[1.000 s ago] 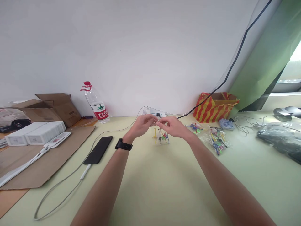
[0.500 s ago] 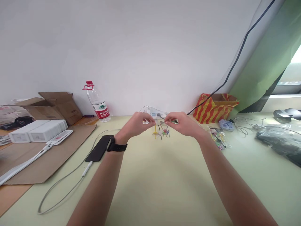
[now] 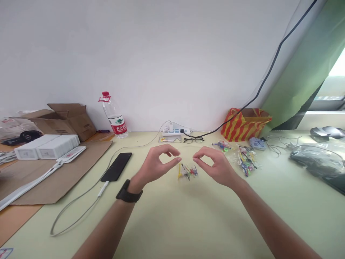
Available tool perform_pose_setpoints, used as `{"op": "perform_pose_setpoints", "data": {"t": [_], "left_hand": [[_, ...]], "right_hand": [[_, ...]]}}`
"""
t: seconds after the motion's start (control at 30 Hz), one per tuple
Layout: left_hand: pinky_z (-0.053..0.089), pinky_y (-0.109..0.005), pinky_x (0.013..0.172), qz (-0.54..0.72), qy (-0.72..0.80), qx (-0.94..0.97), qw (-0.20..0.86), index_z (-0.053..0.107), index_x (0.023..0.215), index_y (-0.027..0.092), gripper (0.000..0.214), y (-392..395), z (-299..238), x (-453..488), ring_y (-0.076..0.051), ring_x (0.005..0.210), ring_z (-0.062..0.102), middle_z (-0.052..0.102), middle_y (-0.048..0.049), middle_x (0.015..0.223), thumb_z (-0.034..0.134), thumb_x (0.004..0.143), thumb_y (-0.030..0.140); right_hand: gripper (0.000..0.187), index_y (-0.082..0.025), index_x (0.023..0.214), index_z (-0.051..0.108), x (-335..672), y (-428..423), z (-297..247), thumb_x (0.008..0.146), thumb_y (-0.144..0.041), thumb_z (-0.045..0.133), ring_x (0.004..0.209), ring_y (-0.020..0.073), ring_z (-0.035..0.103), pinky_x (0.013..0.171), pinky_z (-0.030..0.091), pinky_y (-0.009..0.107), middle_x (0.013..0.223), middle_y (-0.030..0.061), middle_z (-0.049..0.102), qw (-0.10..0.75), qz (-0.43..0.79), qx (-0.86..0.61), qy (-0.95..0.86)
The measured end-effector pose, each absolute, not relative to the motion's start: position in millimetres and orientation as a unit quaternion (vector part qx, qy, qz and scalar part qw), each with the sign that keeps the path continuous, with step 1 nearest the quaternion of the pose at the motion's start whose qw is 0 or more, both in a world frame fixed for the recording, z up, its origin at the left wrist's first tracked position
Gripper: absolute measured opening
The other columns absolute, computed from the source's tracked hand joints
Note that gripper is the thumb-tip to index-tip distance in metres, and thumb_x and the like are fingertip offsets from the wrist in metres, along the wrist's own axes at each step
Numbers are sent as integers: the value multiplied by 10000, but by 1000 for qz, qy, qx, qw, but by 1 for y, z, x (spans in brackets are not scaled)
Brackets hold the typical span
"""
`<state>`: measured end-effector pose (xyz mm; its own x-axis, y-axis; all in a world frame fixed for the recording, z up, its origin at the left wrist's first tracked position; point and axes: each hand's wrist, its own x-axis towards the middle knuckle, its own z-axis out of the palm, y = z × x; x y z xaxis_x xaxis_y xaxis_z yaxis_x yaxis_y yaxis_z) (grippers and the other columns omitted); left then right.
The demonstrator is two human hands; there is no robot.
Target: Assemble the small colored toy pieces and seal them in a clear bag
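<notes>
A small bunch of colourful plastic pieces (image 3: 188,172), yellow, white, red and blue, shows just below and between my hands, slightly blurred. Any clear wrapping around it is too faint to make out. My left hand (image 3: 159,163), with a black watch at the wrist, is curved, its thumb and fingertips a little apart near the yellow end. Thumb and forefinger of my right hand (image 3: 215,165) are pinched together above the red and blue end. Whatever is in that pinch is too small to tell.
Behind the hands lie a power strip (image 3: 176,129) and glasses (image 3: 194,140). To the right are bagged colourful pieces (image 3: 246,160) and a striped bag (image 3: 237,126). A phone (image 3: 117,167) on a cable, a water bottle (image 3: 118,124) and a cardboard box (image 3: 72,124) stand left.
Both hands have come lower and nearer, and their fingertips have moved further apart. The left fingers have loosened. The colourful pieces are lower too, and the glasses now show.
</notes>
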<state>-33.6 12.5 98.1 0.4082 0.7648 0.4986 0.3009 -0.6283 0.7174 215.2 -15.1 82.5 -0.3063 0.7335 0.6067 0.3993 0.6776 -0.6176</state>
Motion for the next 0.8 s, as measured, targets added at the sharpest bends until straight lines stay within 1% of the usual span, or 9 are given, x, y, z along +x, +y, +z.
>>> {"op": "perform_pose_setpoints", "data": {"t": [0.07, 0.1, 0.23, 0.3, 0.37, 0.43, 0.5, 0.57, 0.8], "left_hand": [[562, -370, 898, 498, 322, 713, 373, 572, 1382, 306, 658, 12, 80, -30, -237, 1045, 691, 726, -72, 1152, 855, 790, 352], [570, -380, 905, 495, 318, 682, 434, 487, 1463, 325, 772, 12, 70, -27, -246, 1088, 690, 703, -91, 1239, 859, 787, 358], [571, -412, 921, 379, 323, 645, 580, 642, 1311, 189, 566, 11, 35, -14, -306, 1120, 706, 743, -166, 1198, 828, 824, 407], [563, -408, 934, 381, 337, 628, 589, 689, 1239, 157, 501, 9, 26, -10, -309, 1099, 722, 776, -162, 1112, 826, 828, 411], [551, -401, 959, 394, 343, 610, 596, 703, 1235, 155, 493, 9, 23, -8, -306, 1113, 723, 788, -152, 1089, 822, 834, 416], [539, -393, 981, 393, 340, 602, 606, 715, 1246, 161, 483, 10, 22, -8, -304, 1155, 708, 781, -149, 1137, 802, 854, 429], [532, -373, 978, 387, 341, 607, 605, 744, 1214, 163, 429, 12, 22, -9, -291, 1166, 697, 766, -145, 1188, 762, 889, 443], [529, -343, 948, 391, 354, 613, 588, 774, 1150, 160, 372, 14, 20, -11, -261, 1104, 708, 776, -131, 1145, 738, 909, 441], [538, -289, 831, 403, 367, 584, 601, 786, 1078, 157, 295, 16, 13, -13, -187, 854, 719, 785, -67, 880, 812, 836, 324]], "right_hand": [[105, -250, 913, 693, 212, -19, 79, 979, -265, 612, 824, 221, 661, 774, 524, 371, 874, 50, 710, 487, 180, -354, -778], [106, -250, 913, 695, 211, -19, 75, 979, -261, 613, 820, 216, 659, 771, 527, 368, 865, 48, 702, 494, 181, -348, -776], [162, -266, 1111, 692, 205, -14, 47, 955, -268, 648, 837, 188, 654, 802, 551, 365, 1033, 63, 661, 544, 186, -342, -743], [483, -296, 1341, 578, 205, -9, 31, 887, -315, 745, 876, 179, 651, 810, 568, 370, 1261, 93, 593, 594, 216, -374, -679], [678, -309, 1414, 509, 207, -5, 20, 816, -384, 821, 897, 176, 648, 776, 576, 356, 1374, 109, 531, 608, 294, -402, -618], [530, -249, 1267, 632, 211, -1, 14, 814, -455, 814, 854, 171, 638, 743, 562, 334, 1243, 99, 617, 560, 398, -405, -602], [347, -190, 998, 726, 215, 1, 13, 840, -494, 781, 782, 166, 614, 726, 534, 320, 958, 67, 686, 504, 469, -399, -606], [329, -176, 844, 723, 217, 1, 15, 835, -499, 786, 742, 160, 588, 707, 504, 306, 783, 36, 667, 491, 487, -401, -601], [333, -184, 861, 715, 211, -1, 15, 814, -501, 805, 702, 145, 558, 677, 477, 299, 780, 24, 674, 489, 513, -395, -585]]}}
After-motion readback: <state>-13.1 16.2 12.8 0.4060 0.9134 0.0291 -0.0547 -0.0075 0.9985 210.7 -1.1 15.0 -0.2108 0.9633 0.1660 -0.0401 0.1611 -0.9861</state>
